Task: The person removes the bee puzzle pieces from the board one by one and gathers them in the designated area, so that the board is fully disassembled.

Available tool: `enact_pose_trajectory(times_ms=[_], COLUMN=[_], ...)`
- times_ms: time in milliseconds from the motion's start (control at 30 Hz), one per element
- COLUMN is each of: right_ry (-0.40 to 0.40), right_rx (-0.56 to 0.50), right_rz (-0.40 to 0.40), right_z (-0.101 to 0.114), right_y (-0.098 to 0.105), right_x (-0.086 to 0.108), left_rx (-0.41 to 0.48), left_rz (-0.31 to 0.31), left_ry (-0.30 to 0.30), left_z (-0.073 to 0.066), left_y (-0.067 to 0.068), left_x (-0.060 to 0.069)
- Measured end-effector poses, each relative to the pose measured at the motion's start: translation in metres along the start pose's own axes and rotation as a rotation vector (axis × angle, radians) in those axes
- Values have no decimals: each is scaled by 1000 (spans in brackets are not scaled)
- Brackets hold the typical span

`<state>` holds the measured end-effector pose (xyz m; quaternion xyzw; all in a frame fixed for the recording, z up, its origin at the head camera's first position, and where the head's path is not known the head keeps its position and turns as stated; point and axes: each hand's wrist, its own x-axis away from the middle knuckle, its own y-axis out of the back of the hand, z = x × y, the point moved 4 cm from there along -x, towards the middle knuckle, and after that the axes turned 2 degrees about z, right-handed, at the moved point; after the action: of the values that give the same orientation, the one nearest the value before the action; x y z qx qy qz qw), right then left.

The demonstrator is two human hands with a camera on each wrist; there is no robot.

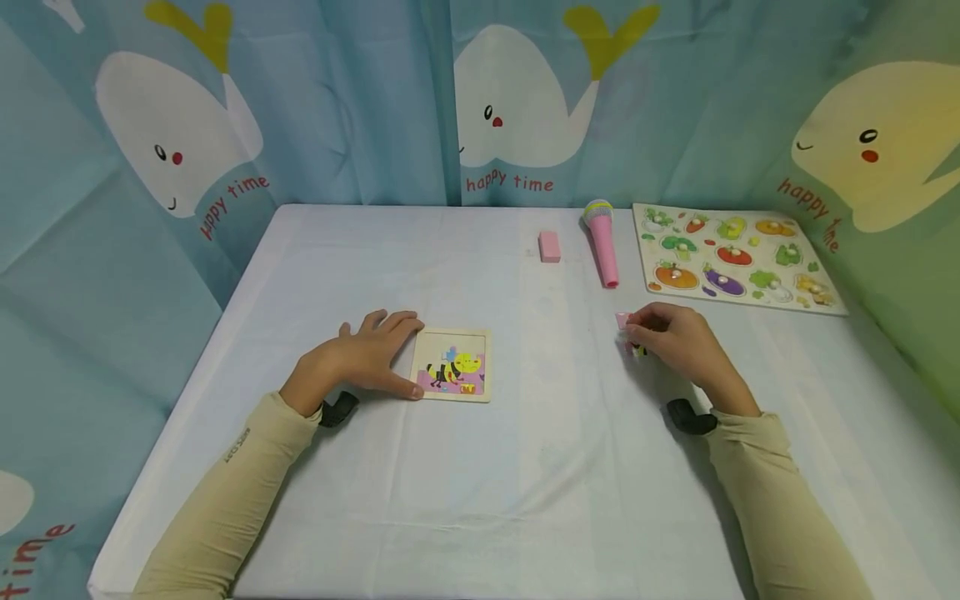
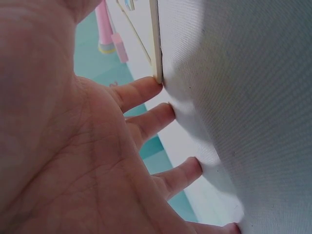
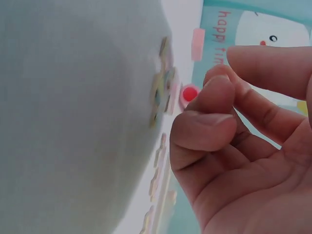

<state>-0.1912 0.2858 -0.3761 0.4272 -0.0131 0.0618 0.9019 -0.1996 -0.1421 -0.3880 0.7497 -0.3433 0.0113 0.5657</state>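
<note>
A square wooden puzzle board (image 1: 451, 343) with a yellow-and-black bee picture lies flat on the table. My left hand (image 1: 372, 352) is spread at its left side, thumb at the near corner and index finger at the far corner. In the left wrist view its straight fingers (image 2: 146, 119) touch the board edge and the cloth. Toward the right, my right hand (image 1: 678, 340) hovers by small puzzle pieces (image 1: 622, 320), partly hiding them. The right wrist view shows the pieces (image 3: 168, 90) on the cloth, apart from the loosely bent fingers (image 3: 204, 129), with nothing visible between them and the thumb.
A pink block (image 1: 550, 247) and a pink toy microphone (image 1: 603, 246) lie toward the back. Right of them rests a vegetable puzzle board (image 1: 705, 242) with knobbed pieces. Behind the white-covered table (image 1: 480, 500) hangs a blue curtain (image 1: 360, 117) printed with whales.
</note>
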Motion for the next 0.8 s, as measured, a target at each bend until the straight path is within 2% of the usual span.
enact_pose_trajectory(times_ms=[267, 500, 800], right_ry=[46, 159, 242], right_rx=[-45, -33, -17], right_rz=[3, 15, 52], right_z=[13, 30, 52], right_y=[-6, -14, -22], right_x=[1, 0, -1], left_rx=[-4, 1, -5], left_rz=[2, -3, -6], left_ry=[3, -1, 3], left_z=[-2, -3, -2], left_y=[1, 1, 0], left_x=[1, 0, 0])
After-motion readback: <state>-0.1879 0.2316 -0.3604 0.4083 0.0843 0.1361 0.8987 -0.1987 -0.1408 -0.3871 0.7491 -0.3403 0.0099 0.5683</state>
